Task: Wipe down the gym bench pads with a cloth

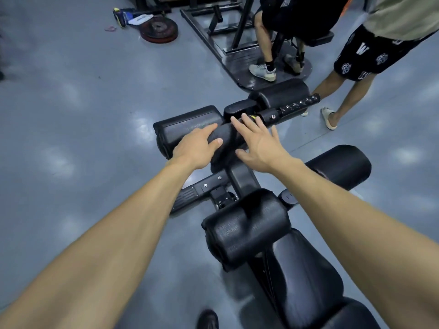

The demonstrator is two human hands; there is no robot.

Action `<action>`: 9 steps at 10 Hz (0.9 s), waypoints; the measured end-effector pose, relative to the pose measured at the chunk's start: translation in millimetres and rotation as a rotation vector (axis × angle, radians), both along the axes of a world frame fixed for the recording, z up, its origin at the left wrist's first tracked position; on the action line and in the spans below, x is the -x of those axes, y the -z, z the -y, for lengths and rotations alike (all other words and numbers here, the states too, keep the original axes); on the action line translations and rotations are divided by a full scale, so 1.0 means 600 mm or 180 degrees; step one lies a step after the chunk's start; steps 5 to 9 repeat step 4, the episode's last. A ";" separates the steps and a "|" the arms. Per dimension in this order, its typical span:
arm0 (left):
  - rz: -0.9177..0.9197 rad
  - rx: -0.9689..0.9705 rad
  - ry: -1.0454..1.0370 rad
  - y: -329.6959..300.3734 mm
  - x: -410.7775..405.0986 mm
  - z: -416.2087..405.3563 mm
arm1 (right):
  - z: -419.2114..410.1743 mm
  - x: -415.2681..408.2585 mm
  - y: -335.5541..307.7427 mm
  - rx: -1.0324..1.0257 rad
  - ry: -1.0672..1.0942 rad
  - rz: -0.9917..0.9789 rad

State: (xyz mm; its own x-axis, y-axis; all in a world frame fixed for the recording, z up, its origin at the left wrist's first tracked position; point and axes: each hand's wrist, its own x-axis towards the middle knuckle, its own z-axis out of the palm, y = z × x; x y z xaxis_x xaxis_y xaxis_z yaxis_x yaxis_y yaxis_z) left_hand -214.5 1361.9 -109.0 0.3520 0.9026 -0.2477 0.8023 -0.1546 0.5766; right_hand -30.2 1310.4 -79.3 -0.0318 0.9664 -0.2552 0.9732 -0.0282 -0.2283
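A black gym bench runs from the lower right toward the middle, with a seat pad point(306, 276) and a thick roller pad point(247, 229) near me. Farther out are a left roller pad point(187, 125), a right roller pad point(342, 165) and a far roller pad point(282, 92). My left hand point(197, 148) rests on the black centre post point(225, 136) between the far pads, fingers spread. My right hand point(259, 141) hovers flat over the same post, fingers apart and empty. No cloth is visible.
Two people stand at the upper right: one on a black machine platform point(235, 58), another in patterned shorts with a sandalled foot point(329, 117) close to the bench's far end. Weight plates point(160, 29) lie on the grey floor at the top. A dark shoe point(207, 319) shows at the bottom.
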 end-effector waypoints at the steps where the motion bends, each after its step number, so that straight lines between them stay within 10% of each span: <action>1: -0.0143 -0.0338 0.0061 -0.019 -0.002 0.037 | 0.074 -0.036 -0.010 -0.0088 0.0149 -0.0476; 4: 0.0961 -0.0107 0.1625 -0.094 -0.191 0.311 | 0.471 -0.223 -0.047 -0.0001 0.1348 -0.1281; 9: 0.0961 -0.0107 0.1625 -0.094 -0.191 0.311 | 0.471 -0.223 -0.047 -0.0001 0.1348 -0.1281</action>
